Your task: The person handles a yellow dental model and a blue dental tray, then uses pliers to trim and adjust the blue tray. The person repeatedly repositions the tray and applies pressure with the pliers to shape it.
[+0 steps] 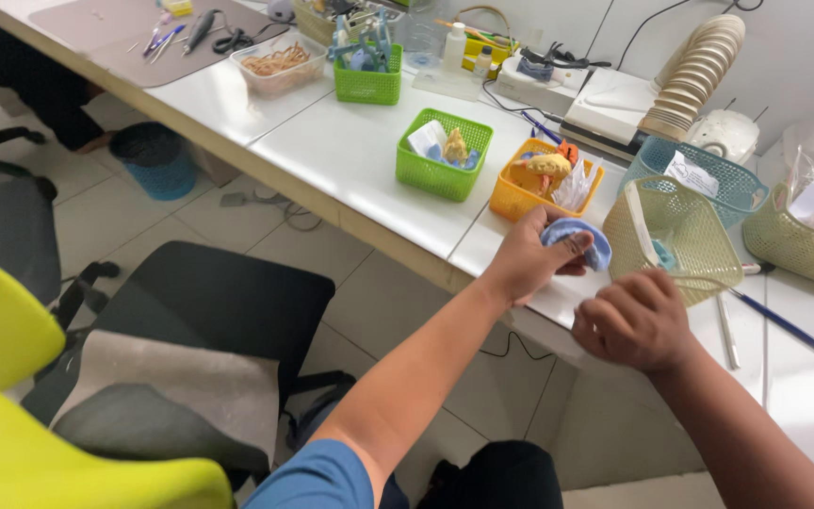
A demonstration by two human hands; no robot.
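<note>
A long white bench [350, 151] runs from 10 o'clock to 4 o'clock. On it, from the far end, lie a grey mat [115, 28] with tools, a clear tub [280, 66], a green basket [367, 80] and, toward 12 o'clock, a nearer green basket [444, 154] beside an orange basket [520, 193]. Toward 2 o'clock stand a teal basket [704, 174], a tilted pale basket [675, 236] and another pale basket [803, 240], with a blue pen [784, 325] at 3 o'clock.

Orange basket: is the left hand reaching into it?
No. The left hand holds a blue piece on the table in front of the orange basket, outside its rim.
</note>
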